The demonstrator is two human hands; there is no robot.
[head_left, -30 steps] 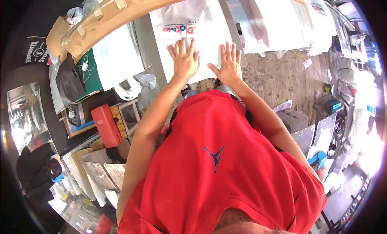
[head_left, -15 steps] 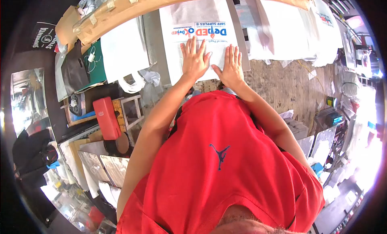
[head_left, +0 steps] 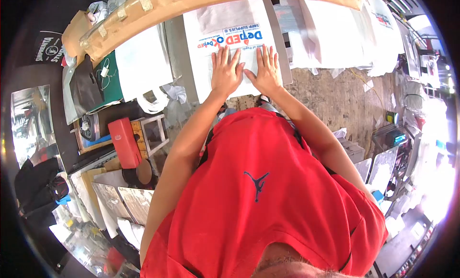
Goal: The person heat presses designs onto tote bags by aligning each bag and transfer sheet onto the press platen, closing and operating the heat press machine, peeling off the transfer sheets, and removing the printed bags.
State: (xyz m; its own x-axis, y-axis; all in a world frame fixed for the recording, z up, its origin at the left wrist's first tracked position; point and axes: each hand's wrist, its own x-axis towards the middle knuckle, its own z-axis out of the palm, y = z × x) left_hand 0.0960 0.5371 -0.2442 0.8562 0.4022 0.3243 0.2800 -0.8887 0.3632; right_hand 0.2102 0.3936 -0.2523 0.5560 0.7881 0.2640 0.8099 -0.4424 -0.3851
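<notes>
A white printed bag or sheet (head_left: 201,62) with red and blue lettering lies flat on a grey board (head_left: 284,62). My left hand (head_left: 227,73) rests palm down on its near part, fingers spread and pointing away from me, just below the lettering. Close beside it, on the right, my right hand (head_left: 266,72) presses flat on the same white piece, with its thumb reaching toward my left thumb. Neither hand grips anything. The fingertips touch the lower edge of the print.
A brown taped roll (head_left: 158,12) arches across the top. White sheets lie left (head_left: 143,64) and right (head_left: 345,38) of the board. At the left are a red box (head_left: 124,143) and a green folder (head_left: 111,79). Wooden floor (head_left: 330,96) shows at the right.
The lettering, partly hidden under my left hand earlier, now shows more fully. My hands have come closer together. The whole view has shifted slightly.
</notes>
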